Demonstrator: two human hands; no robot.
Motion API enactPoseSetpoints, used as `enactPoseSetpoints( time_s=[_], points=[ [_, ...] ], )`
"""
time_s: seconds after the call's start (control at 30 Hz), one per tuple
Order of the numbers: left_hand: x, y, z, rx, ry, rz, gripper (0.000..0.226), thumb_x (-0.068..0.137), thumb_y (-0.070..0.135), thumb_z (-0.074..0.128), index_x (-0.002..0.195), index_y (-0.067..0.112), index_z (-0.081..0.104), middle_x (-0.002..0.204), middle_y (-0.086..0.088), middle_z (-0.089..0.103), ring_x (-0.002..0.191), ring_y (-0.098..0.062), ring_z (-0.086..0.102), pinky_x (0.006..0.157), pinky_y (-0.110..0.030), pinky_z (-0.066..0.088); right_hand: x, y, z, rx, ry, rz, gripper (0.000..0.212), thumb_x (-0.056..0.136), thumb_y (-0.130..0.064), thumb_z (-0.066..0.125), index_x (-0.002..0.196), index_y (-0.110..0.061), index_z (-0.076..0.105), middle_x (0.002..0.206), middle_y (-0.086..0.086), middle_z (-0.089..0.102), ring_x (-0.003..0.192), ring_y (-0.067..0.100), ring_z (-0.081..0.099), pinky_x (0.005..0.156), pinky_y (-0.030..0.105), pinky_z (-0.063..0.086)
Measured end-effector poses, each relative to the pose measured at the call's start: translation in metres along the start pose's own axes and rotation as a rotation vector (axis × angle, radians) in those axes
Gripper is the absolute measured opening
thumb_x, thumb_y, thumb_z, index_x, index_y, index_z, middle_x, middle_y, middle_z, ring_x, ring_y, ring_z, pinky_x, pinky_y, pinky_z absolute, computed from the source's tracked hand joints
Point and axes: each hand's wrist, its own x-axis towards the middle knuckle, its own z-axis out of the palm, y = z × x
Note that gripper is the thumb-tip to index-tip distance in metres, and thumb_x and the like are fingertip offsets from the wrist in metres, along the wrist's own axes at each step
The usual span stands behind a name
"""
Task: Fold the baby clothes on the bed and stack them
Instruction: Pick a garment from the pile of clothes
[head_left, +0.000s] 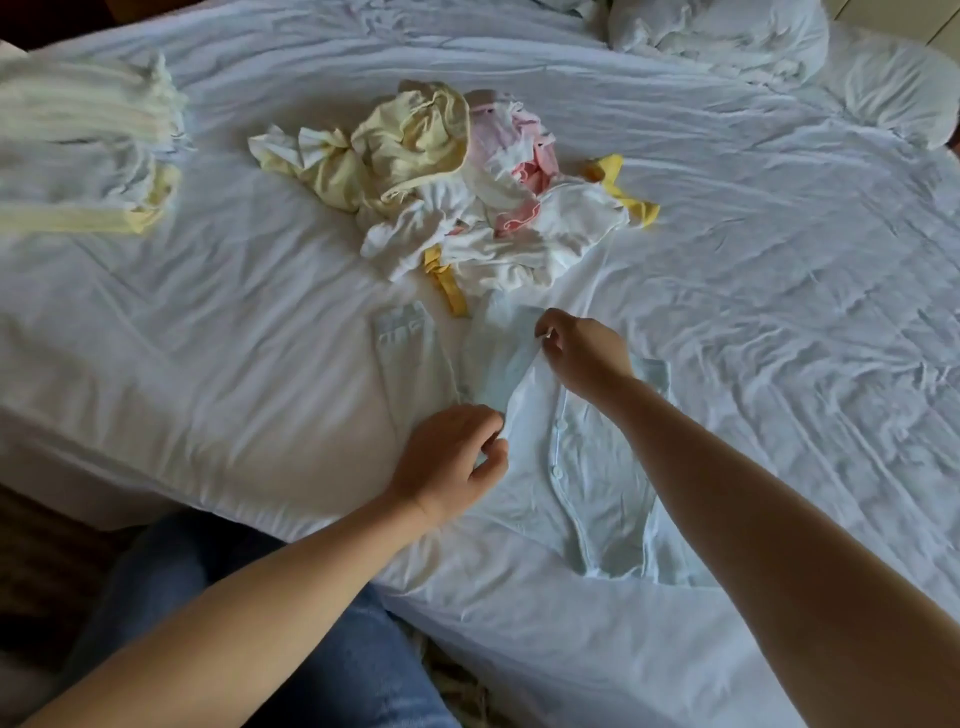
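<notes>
Pale-blue romper (597, 499) on the bed (208, 322), its edge pinched by the left hand (447, 462) and right hand (582, 348).

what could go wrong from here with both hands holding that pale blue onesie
1. The right hand pinches only a thin edge of the pale blue onesie; that small grip may slip and the fold drop open.
2. The unfolded pile lies beyond it, with a yellow strap close by; the turned flap could snag on it.
3. The left hand holds the same flap lower down; uneven pulling might skew the crease.
</notes>
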Motion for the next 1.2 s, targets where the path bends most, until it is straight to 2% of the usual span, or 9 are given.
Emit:
enactPoseSetpoints(
  time_s=[0.2,0.43,0.53,0.67,0.77,0.87,1.0,1.1,1.2],
  points=[
    [0.006,0.018,-0.005,0.061,-0.010,0.155,0.019,0.075,0.020,0.067,0.068,0.016,0.050,0.067,0.005,0.049,0.061,-0.017,0.046,0.056,-0.030,0.036,-0.031,0.019,-0.015,0.061,0.163,-0.037,0.027,0.092,-0.020,0.053,0.117,-0.024,0.061,0.115,0.001,0.068,0.106,0.023,0.062,0.079,0.032,0.048],
    [0.007,0.024,0.009,0.176,-0.202,0.316,0.013,0.064,0.024,0.064,0.065,0.020,0.052,0.074,0.003,0.051,0.070,-0.018,0.050,0.058,-0.034,0.041,-0.066,0.036,-0.002,0.077,0.065,0.113,0.039,0.092,-0.013,0.048,0.126,-0.028,0.061,0.143,-0.003,0.050,0.134,0.019,0.044,0.099,0.034,0.040],
    [0.004,0.022,0.008,0.151,-0.219,0.259,0.018,0.072,0.033,0.065,0.065,0.021,0.055,0.077,0.006,0.052,0.072,-0.016,0.051,0.062,-0.034,0.043,-0.070,0.037,0.001,0.143,0.069,0.127,0.043,0.091,-0.012,0.045,0.126,-0.030,0.062,0.154,-0.005,0.037,0.145,0.012,0.024,0.110,0.038,0.034],
    [0.013,0.027,0.007,0.173,-0.129,0.258,0.008,0.082,0.023,0.060,0.075,0.018,0.063,0.082,0.002,0.057,0.075,-0.020,0.054,0.066,-0.035,0.045,-0.071,0.030,0.007,0.296,0.200,0.114,0.041,0.092,-0.016,0.049,0.130,-0.024,0.061,0.153,-0.001,0.039,0.142,0.016,0.032,0.111,0.034,0.033],
    [0.013,0.020,0.014,0.315,-0.175,0.221,0.017,0.082,0.027,0.056,0.092,0.019,0.067,0.099,0.001,0.062,0.092,-0.022,0.060,0.080,-0.034,0.045,-0.077,0.016,0.019,0.272,0.112,0.069,0.047,0.096,-0.023,0.046,0.142,-0.025,0.048,0.157,-0.004,0.033,0.146,0.014,0.025,0.115,0.032,0.027],
    [0.001,0.011,0.021,0.463,-0.298,0.094,0.046,0.085,0.039,0.043,0.117,0.016,0.066,0.128,-0.003,0.062,0.120,-0.023,0.057,0.102,-0.034,0.034,-0.085,0.014,0.038,0.133,-0.051,0.052,0.055,0.102,-0.035,0.033,0.154,-0.024,0.022,0.163,-0.003,0.011,0.150,0.011,0.001,0.122,0.032,0.000],
    [0.001,0.010,0.019,0.370,-0.424,0.027,0.055,0.088,0.042,0.036,0.129,0.014,0.060,0.141,-0.005,0.053,0.133,-0.023,0.047,0.113,-0.037,0.030,-0.087,0.021,0.040,0.024,-0.152,0.003,0.062,0.102,-0.049,0.021,0.156,-0.025,0.002,0.163,-0.002,-0.007,0.149,0.011,-0.014,0.120,0.033,-0.011],
    [0.008,0.009,0.002,0.110,-0.393,-0.001,0.052,0.088,0.041,0.037,0.127,0.017,0.062,0.138,0.000,0.055,0.129,-0.017,0.048,0.109,-0.028,0.033,-0.083,0.025,0.028,0.034,-0.280,-0.020,0.073,0.099,-0.052,0.036,0.156,-0.026,-0.001,0.163,-0.002,-0.012,0.148,0.011,-0.017,0.120,0.033,-0.011],
    [0.007,-0.004,-0.026,0.074,-0.203,0.027,0.034,0.087,0.031,0.046,0.109,0.020,0.070,0.115,0.005,0.064,0.105,-0.009,0.058,0.088,-0.018,0.041,-0.080,0.023,0.013,0.075,-0.256,-0.009,0.083,0.088,-0.052,0.058,0.155,-0.028,0.016,0.164,-0.002,0.004,0.150,0.014,-0.003,0.122,0.036,0.001]
  ],
)
